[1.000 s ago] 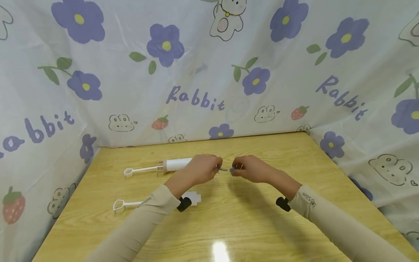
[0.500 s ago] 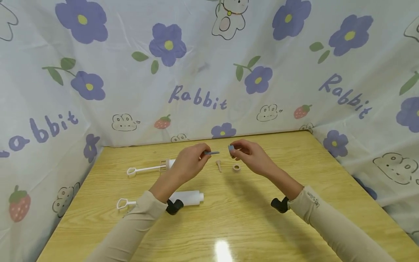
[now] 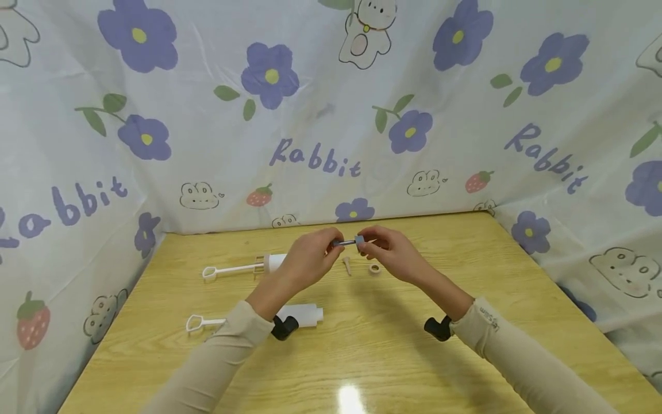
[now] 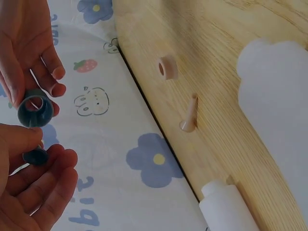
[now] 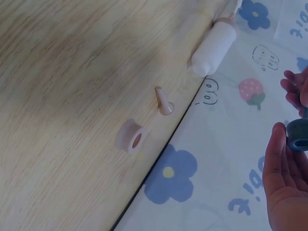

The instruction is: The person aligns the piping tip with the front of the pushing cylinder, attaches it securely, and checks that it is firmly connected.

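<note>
Above the table, my left hand (image 3: 308, 257) pinches a small blue-grey nozzle (image 3: 347, 242) with a round flange (image 4: 36, 156), its narrow end pointing right. My right hand (image 3: 394, 253) holds a blue-grey ring cap (image 4: 36, 113) between thumb and fingers. The nozzle's tip meets or enters the ring; I cannot tell which. Below the hands, a beige nozzle (image 4: 190, 115) and a beige ring cap (image 5: 130, 136) lie on the table.
Two white tubes with looped plunger rods lie left: the far tube (image 3: 275, 263), partly behind my left hand, and the near tube (image 3: 305, 315), partly behind my left wrist. A printed cloth (image 3: 315, 190) rises behind the wooden table (image 3: 383, 356).
Both hands have risen slightly from the table, uncovering the beige pieces. Over the last half second, the left hand has moved right and brought the nozzle up to the ring cap.
</note>
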{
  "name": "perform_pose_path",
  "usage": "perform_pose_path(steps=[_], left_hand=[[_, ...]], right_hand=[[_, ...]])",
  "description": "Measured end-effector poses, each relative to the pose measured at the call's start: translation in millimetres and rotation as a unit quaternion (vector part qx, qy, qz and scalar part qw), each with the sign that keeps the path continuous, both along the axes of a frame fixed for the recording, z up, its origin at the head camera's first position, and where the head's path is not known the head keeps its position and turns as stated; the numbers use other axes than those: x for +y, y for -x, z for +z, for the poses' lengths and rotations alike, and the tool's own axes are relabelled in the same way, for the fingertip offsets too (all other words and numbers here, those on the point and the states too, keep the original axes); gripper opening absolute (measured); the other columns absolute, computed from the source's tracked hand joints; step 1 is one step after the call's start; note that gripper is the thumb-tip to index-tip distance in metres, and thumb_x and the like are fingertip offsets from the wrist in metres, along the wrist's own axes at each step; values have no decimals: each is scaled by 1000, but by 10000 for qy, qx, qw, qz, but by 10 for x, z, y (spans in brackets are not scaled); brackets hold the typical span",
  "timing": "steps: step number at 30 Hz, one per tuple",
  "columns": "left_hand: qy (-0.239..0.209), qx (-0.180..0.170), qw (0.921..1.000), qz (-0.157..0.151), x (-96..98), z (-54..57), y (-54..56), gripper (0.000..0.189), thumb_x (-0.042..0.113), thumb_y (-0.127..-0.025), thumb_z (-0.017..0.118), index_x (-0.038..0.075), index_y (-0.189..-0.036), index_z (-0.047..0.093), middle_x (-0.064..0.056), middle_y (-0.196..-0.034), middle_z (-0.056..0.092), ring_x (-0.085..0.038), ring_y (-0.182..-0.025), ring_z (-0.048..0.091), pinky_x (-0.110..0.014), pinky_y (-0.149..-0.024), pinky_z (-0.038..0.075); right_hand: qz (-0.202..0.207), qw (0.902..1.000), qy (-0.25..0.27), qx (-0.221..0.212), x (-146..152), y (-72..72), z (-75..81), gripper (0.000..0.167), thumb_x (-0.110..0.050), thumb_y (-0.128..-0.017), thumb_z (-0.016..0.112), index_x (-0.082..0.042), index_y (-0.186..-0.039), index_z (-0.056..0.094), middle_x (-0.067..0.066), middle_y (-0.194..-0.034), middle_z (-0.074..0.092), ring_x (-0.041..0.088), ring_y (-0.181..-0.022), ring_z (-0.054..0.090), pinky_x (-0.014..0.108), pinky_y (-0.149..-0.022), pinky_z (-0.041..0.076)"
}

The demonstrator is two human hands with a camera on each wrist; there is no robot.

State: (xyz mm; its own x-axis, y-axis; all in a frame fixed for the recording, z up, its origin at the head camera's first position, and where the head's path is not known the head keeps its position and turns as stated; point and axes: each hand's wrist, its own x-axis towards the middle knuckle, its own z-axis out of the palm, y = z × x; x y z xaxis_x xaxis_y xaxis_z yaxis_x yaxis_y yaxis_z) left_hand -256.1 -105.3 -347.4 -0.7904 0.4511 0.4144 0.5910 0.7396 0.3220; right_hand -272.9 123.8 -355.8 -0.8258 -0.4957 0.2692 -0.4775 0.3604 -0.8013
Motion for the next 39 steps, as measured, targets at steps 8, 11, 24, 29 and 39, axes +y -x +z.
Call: perform_pose_path(steps=[8,11,24,29,39], left_hand=[[-778,-861,9932,21,-21,-48,-55,15,14,-103,65,6,-116,64,-13,-110,75,-23,-90,76,-35,-76,61],[-1339,-1255,9829,156,-40,-69,-76,19,13,-101,68,5,-116,60,-19,-117,74,-28,-102,77,-39,-83,63],[-2204,-1602,9613,415,66,-55,-35,9,13,-96,75,6,-98,69,-11,-102,77,-28,-101,77,-39,-83,62],[-1893,-1383,9718,236,104,-55,-4,6,14,-98,72,10,-98,76,-6,-102,76,-27,-101,75,-43,-89,61],[-1734,-1385,9742,-403,134,-67,-4,16,8,-101,65,5,-110,78,-8,-124,66,-30,-114,68,-42,-91,61]], right_hand=[[226,9997,46,-99,-210,-10,-73,34,-24,-107,58,-4,-135,62,15,-121,71,29,-105,72,35,-90,59],[256,9994,133,-206,-267,-10,-85,33,-24,-108,57,-4,-133,63,14,-119,72,33,-108,71,34,-91,59],[31,9997,133,-208,-198,-7,-55,29,-25,-107,58,-9,-130,65,10,-116,72,20,-103,71,36,-92,58],[-52,9998,69,-154,-155,-16,-51,29,-27,-107,58,-11,-131,65,8,-119,72,20,-106,70,39,-94,57],[-274,9995,-144,112,-64,0,-85,31,-33,-107,58,-15,-131,67,4,-127,70,25,-116,67,47,-102,54]])
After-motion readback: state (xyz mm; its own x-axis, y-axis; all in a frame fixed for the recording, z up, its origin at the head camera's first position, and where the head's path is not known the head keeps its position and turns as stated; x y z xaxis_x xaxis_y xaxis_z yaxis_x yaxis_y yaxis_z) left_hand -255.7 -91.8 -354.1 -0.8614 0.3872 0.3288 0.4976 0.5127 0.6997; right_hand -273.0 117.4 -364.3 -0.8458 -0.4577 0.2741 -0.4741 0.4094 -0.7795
